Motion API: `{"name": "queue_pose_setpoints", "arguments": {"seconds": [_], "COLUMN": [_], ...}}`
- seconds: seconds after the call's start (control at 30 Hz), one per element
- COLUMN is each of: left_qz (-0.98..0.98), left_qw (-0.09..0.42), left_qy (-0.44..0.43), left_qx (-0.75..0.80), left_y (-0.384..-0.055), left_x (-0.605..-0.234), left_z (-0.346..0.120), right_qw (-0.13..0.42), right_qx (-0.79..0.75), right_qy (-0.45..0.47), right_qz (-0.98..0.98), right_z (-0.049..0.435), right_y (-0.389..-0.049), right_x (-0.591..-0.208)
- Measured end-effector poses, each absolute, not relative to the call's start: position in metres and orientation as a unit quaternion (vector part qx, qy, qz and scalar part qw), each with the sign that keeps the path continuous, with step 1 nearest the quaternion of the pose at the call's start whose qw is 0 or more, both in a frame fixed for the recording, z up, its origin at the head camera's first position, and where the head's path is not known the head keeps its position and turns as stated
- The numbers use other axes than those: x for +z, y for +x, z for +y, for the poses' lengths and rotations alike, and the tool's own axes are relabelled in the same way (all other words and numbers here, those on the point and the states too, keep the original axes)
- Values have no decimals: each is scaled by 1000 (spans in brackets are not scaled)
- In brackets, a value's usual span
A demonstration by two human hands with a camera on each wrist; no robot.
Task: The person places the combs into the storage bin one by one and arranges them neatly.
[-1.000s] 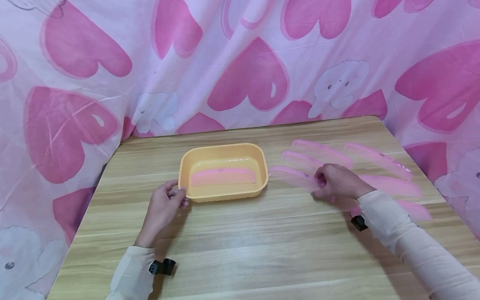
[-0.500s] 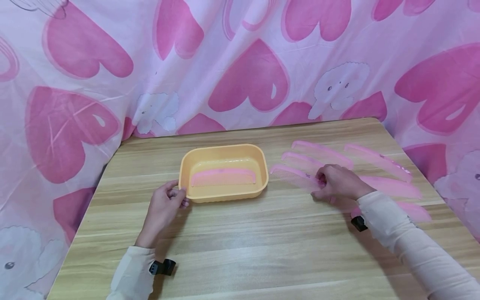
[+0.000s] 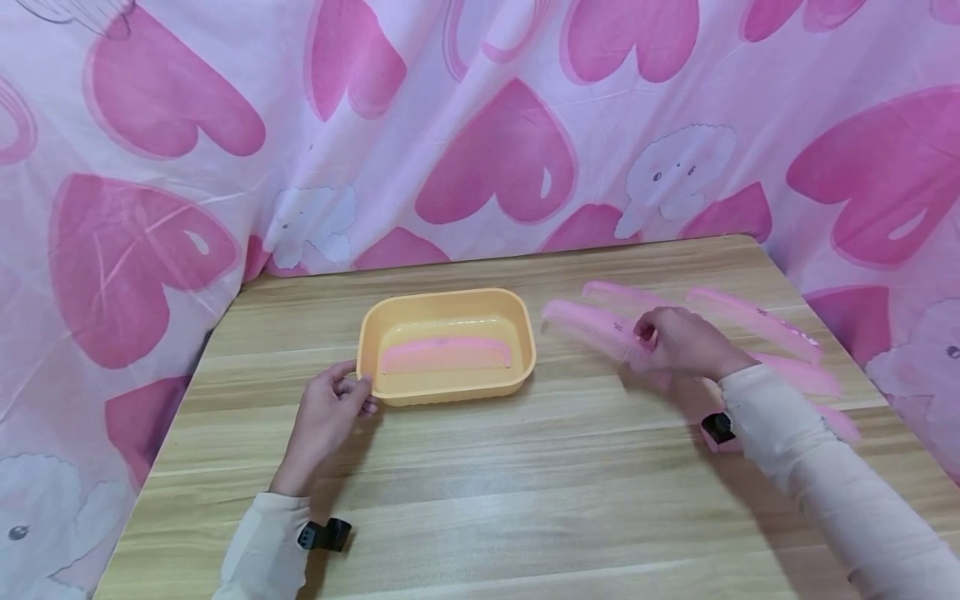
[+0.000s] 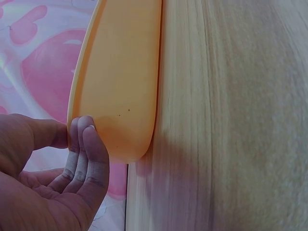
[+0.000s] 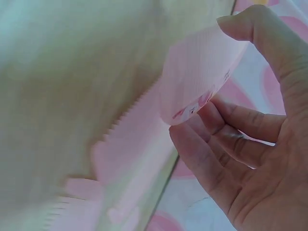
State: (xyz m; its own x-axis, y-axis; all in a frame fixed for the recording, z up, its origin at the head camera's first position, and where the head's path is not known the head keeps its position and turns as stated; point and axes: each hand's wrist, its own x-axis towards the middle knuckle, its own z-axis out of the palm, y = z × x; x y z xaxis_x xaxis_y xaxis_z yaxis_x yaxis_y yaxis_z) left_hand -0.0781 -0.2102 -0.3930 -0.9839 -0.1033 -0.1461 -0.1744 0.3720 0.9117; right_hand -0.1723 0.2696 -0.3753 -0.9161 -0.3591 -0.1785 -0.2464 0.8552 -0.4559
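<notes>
My left hand [image 3: 326, 417] pinches the rim of a yellow-orange plastic basin [image 3: 450, 396] at its near left corner. The left wrist view shows the thumb and fingertips on either side of the basin wall [image 4: 120, 72]. One pink comb [image 3: 446, 344] lies inside, teeth toward me. To the right of the basin, my right hand [image 3: 686, 346] grips another pink comb [image 3: 588, 322] by its right end, raised slightly above the table. In the right wrist view this comb [image 5: 192, 72], printed with a small pattern, sits between thumb and fingers.
More pink combs lie on the right side of the wooden table [image 3: 480, 500]: one at the back [image 3: 626, 291], one at the far right [image 3: 753, 317], others partly behind my right wrist [image 3: 806, 375]. A pink heart-print curtain [image 3: 495, 158] hangs behind the table.
My right hand has lifted its comb off the table and shifted slightly right. The raised comb now covers much of the one behind it. My left hand and the basin stay put.
</notes>
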Motion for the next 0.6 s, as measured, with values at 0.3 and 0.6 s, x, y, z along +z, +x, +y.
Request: {"name": "queue_pose_setpoints", "arguments": {"seconds": [0.3, 0.6], "left_qz": [826, 830], "left_qw": [29, 30], "left_qy": [-84, -80], "left_qx": [556, 552], "left_y": [-79, -80], "left_x": [-394, -394], "left_z": [-209, -203], "right_qw": [66, 47], "right_qx": [-200, -187], "right_qy": [-214, -247], "right_qz": [954, 950], "right_z": [254, 221], "right_y": [-189, -205], "right_x": [-347, -324]}}
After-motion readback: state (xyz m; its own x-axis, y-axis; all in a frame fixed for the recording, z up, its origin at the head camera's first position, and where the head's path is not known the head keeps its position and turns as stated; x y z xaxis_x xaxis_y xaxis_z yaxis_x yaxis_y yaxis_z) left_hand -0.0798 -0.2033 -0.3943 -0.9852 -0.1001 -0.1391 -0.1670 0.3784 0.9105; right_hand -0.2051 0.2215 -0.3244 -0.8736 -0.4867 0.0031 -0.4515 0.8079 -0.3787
